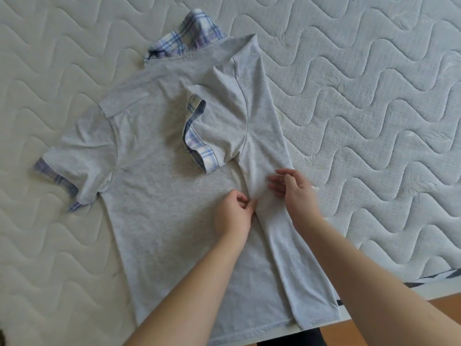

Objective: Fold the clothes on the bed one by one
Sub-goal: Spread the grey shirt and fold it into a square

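At the near edge, a strip of wooden floor [389, 310] shows beside the mattress [374, 108], whose white cover is quilted in wavy lines. The grey shirt [154, 171] lies flat on it, back up, its hem at the near edge and its plaid collar [184, 38] farthest away. The right side is folded inward, its plaid-cuffed sleeve lying across the back. The left hand [233, 213] pinches the fold's edge with curled fingers; the right hand [291, 186] presses the folded panel, fingers fairly straight.
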The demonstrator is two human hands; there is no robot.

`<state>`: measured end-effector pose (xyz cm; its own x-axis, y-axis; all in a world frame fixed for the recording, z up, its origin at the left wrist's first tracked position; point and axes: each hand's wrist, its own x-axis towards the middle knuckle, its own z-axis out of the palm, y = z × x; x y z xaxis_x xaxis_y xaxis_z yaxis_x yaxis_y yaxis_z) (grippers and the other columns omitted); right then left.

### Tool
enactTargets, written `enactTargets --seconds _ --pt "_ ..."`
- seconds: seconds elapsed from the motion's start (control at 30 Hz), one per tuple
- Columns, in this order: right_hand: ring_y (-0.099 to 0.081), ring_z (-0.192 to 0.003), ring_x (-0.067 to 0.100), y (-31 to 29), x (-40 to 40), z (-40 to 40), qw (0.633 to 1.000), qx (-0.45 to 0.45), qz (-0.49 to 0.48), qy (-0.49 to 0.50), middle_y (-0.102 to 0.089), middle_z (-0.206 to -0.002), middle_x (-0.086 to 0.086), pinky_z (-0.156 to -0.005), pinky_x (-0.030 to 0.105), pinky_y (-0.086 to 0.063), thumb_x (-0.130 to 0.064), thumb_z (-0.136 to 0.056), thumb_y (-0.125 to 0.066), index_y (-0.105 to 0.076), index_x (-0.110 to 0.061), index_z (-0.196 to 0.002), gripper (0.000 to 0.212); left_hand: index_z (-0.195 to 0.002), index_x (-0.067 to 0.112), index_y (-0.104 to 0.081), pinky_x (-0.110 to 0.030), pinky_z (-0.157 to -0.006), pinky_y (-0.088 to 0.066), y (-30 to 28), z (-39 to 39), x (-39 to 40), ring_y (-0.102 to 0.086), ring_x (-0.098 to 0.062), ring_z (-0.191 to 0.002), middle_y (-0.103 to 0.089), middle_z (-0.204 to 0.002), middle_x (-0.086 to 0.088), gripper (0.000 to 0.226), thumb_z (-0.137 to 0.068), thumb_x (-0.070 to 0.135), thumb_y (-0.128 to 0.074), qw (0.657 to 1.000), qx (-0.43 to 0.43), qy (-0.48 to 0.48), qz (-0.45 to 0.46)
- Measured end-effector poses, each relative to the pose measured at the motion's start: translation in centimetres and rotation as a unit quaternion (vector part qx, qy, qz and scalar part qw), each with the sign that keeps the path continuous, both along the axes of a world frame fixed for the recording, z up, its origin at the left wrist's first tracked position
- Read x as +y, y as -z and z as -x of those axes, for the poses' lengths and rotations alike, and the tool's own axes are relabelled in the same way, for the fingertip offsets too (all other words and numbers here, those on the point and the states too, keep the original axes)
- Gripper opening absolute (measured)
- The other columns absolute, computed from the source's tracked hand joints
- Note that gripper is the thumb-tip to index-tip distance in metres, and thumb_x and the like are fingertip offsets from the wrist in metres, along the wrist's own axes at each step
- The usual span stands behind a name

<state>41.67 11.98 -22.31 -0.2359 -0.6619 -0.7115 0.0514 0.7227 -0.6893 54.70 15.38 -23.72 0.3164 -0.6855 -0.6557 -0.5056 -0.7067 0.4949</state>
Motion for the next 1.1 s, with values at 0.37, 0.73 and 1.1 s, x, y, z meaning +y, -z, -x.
enactTargets --seconds 0.37,0.73,1.1 --pt "-0.062 -0.113 0.007 0.6 -8.4 -2.4 0.995 -0.011 0.052 -0.084 -0.066 -0.123 -0.010 -0.107 0.035 -0.045 -0.024 -0.095 -0.047 -0.057 -0.024 -0.133 0.039 -0.091 0.008 -0.059 -0.023 -0.068 -0.043 -3.5 -6.8 -12.6 -0.054 -0.017 -0.073 -0.057 -0.084 -0.005 0.008 -0.090 0.016 -0.058 0.906 -0.091 0.143 0.389" --pt "-0.057 -0.102 -0.003 0.7 -11.8 -1.4 0.982 0.079 0.080 -0.155 -0.062 -0.118 -0.018 -0.075 0.008 -0.041 -0.020 -0.100 -0.048 -0.054 -0.026 -0.133 0.034 -0.139 0.015 -0.044 -0.036 -0.104 -0.033 -1.1 -2.1 -29.2 -0.042 -0.029 -0.129 -0.047 -0.142 -0.009 0.055 -0.095 0.046 -0.055 0.909 -0.209 0.320 0.166" --pt "-0.049 -0.108 0.006 1.7 -10.7 2.0 0.954 0.222 0.050 -0.194 -0.044 -0.109 -0.014 -0.094 0.025 -0.042 -0.041 -0.085 -0.071 -0.053 -0.030 -0.124 0.044 -0.125 0.008 -0.061 -0.031 -0.092 -0.042 -1.4 -0.6 -36.4 -0.056 -0.030 -0.117 -0.061 -0.126 -0.012 0.059 -0.088 0.053 -0.063 0.893 -0.154 0.423 -0.005"
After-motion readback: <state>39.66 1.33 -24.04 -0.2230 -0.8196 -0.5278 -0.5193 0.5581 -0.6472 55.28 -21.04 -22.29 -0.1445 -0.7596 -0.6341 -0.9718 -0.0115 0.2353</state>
